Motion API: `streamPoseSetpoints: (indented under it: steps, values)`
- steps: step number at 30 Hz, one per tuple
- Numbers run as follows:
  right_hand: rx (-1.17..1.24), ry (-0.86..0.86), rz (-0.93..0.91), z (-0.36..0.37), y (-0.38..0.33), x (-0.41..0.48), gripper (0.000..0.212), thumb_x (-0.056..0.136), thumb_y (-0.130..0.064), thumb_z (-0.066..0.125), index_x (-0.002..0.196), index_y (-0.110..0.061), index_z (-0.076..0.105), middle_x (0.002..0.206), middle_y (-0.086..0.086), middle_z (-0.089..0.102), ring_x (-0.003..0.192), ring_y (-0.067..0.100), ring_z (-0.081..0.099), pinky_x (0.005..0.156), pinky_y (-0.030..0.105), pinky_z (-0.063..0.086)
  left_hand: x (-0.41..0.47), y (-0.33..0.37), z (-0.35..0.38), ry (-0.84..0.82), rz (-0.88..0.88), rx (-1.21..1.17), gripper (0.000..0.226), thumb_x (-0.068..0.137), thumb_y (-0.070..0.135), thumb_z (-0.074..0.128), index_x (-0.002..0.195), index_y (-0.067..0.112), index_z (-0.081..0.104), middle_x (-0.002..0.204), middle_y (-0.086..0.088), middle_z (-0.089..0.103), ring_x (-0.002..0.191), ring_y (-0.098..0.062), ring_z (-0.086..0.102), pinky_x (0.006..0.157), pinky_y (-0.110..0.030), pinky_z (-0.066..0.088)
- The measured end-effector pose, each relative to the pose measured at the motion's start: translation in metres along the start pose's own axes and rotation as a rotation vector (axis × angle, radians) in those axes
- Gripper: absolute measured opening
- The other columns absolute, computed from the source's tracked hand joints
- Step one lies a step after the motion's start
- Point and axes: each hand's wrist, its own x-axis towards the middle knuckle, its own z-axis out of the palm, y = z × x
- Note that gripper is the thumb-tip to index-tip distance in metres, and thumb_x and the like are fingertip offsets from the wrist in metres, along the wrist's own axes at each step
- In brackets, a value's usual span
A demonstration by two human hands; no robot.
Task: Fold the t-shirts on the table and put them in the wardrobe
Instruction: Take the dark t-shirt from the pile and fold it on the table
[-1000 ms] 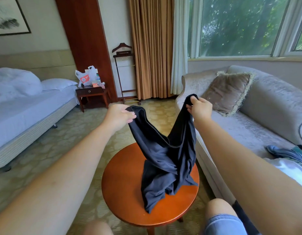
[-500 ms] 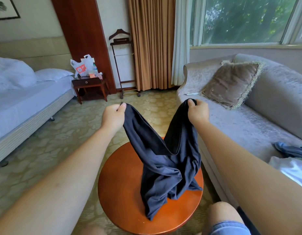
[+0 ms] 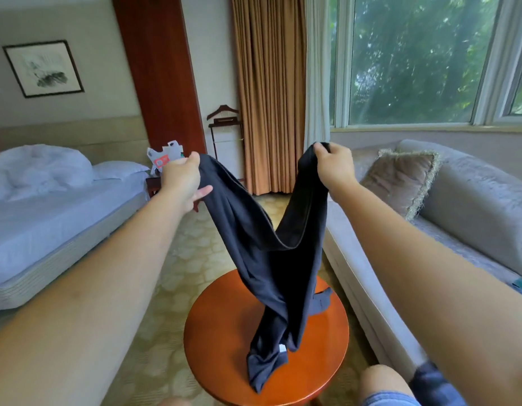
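Fingers (image 3: 195, 158) of the person's left hand (image 3: 182, 178) are curled tight on one top edge of a dark t-shirt (image 3: 262, 259). The fingers of the right hand (image 3: 334, 168) pinch the other top edge. Count 12 o'clock as straight ahead of the person. Both hands are up in the air and apart, the left one at about 11 o'clock from the desk (image 3: 218, 332) and the right one at about 1 o'clock. The shirt sags in a deep dip between them. Its lower part hangs down in a twisted bunch. Its bottom end lies on the round orange-brown desk, close to the rim at 6 o'clock. A small white tag shows low on the cloth.

A bare knee (image 3: 382, 382) pokes up at 5 o'clock from the desk. A grey sofa (image 3: 473, 206) runs along the 3 o'clock side, with a brown fringed cushion (image 3: 400, 180) on it. A bed (image 3: 49, 224) with white sheets sits at 9 o'clock. A tan curtain (image 3: 268, 98) hangs at 12 o'clock, with a wooden clothes stand (image 3: 224, 124) just beside it. A big window (image 3: 415, 60) full of green trees is at 2 o'clock. A framed picture (image 3: 43, 68) hangs on the wall at 10 o'clock.
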Motion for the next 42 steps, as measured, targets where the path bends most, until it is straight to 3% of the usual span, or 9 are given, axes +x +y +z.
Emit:
streamPoseSetpoints:
  steps: [4, 9, 13, 21, 24, 26, 31, 37, 42]
  values:
    - [0.094, -0.032, -0.044, -0.012, -0.039, -0.008, 0.026, 0.099, -0.027, 0.052, 0.078, -0.012, 0.052, 0.071, 0.007, 0.047, 0.065, 0.015, 0.047, 0.059, 0.027, 0.038, -0.010, 0.029, -0.018, 0.030, 0.050, -0.067, 0.032, 0.101, 0.030, 0.050, 0.129, 0.014, 0.053, 0.121, 0.001, 0.044, 0.109, -0.018, 0.046, 0.054, -0.027, 0.055]
    - [0.128, -0.131, -0.010, -0.013, -0.042, 0.003, 0.031, 0.090, -0.036, 0.058, 0.082, -0.006, 0.060, 0.081, 0.010, 0.057, 0.079, 0.023, 0.059, 0.083, 0.045, 0.053, -0.001, 0.032, -0.026, 0.055, 0.032, -0.080, 0.036, 0.101, 0.028, 0.051, 0.133, 0.012, 0.051, 0.126, 0.000, 0.042, 0.109, -0.021, 0.046, 0.054, -0.029, 0.053]
    - [0.061, -0.187, 0.080, 0.004, -0.013, 0.021, 0.024, 0.095, -0.028, 0.060, 0.076, -0.014, 0.059, 0.079, 0.008, 0.059, 0.077, 0.021, 0.059, 0.070, 0.031, 0.048, 0.035, -0.003, -0.018, 0.059, -0.020, 0.045, 0.035, 0.100, 0.026, 0.053, 0.131, 0.012, 0.054, 0.128, 0.000, 0.046, 0.108, -0.019, 0.046, 0.066, -0.032, 0.054]
    - [-0.116, -0.159, 0.334, 0.082, 0.063, 0.103, 0.036, 0.096, -0.022, 0.059, 0.127, -0.004, 0.060, 0.097, 0.006, 0.060, 0.070, 0.018, 0.059, 0.050, 0.020, 0.049, 0.125, -0.073, 0.014, 0.084, -0.158, -0.010, 0.032, 0.098, 0.017, 0.058, 0.128, 0.005, 0.059, 0.116, -0.003, 0.051, 0.102, -0.021, 0.049, 0.081, -0.036, 0.053]
    - [0.081, -0.112, 0.139, 0.114, 0.023, 0.149, 0.035, 0.093, -0.011, 0.062, 0.128, -0.010, 0.062, 0.123, 0.008, 0.064, 0.104, 0.024, 0.067, 0.092, 0.036, 0.055, 0.161, -0.030, 0.034, 0.107, 0.031, -0.122, 0.025, 0.094, 0.012, 0.061, 0.118, 0.011, 0.068, 0.100, -0.001, 0.062, 0.084, -0.010, 0.058, 0.077, -0.030, 0.057]
    - [0.237, -0.071, -0.034, 0.125, -0.023, 0.173, 0.034, 0.096, -0.011, 0.056, 0.129, -0.015, 0.062, 0.130, 0.005, 0.060, 0.109, 0.021, 0.066, 0.095, 0.038, 0.055, 0.188, 0.013, 0.037, 0.154, 0.178, -0.159, 0.018, 0.087, 0.023, 0.065, 0.101, 0.027, 0.076, 0.084, 0.006, 0.068, 0.070, -0.003, 0.061, 0.082, -0.033, 0.058]
    - [0.362, 0.055, -0.260, 0.110, -0.087, 0.195, 0.030, 0.097, -0.016, 0.053, 0.122, -0.016, 0.067, 0.121, -0.001, 0.067, 0.114, 0.016, 0.062, 0.103, 0.038, 0.049, 0.194, 0.087, 0.029, 0.195, 0.416, -0.116, 0.024, 0.087, 0.017, 0.063, 0.108, 0.022, 0.075, 0.110, 0.003, 0.072, 0.106, -0.015, 0.066, 0.099, -0.032, 0.051]
    - [0.180, -0.038, -0.085, 0.059, -0.013, 0.132, 0.039, 0.094, 0.000, 0.057, 0.131, -0.011, 0.060, 0.132, 0.004, 0.055, 0.110, 0.027, 0.064, 0.093, 0.042, 0.055, 0.154, 0.010, -0.005, 0.131, 0.278, 0.022, 0.024, 0.083, 0.030, 0.065, 0.104, 0.030, 0.076, 0.113, 0.005, 0.071, 0.109, -0.019, 0.064, 0.099, -0.042, 0.051]
    - [0.120, -0.020, 0.256, 0.010, 0.070, 0.068, 0.029, 0.099, -0.004, 0.050, 0.126, -0.005, 0.062, 0.124, 0.009, 0.053, 0.075, 0.031, 0.071, 0.070, 0.034, 0.062, 0.093, -0.065, -0.026, 0.094, 0.024, 0.017, 0.024, 0.098, 0.010, 0.057, 0.120, 0.007, 0.066, 0.115, 0.001, 0.056, 0.103, -0.020, 0.052, 0.084, -0.035, 0.052]
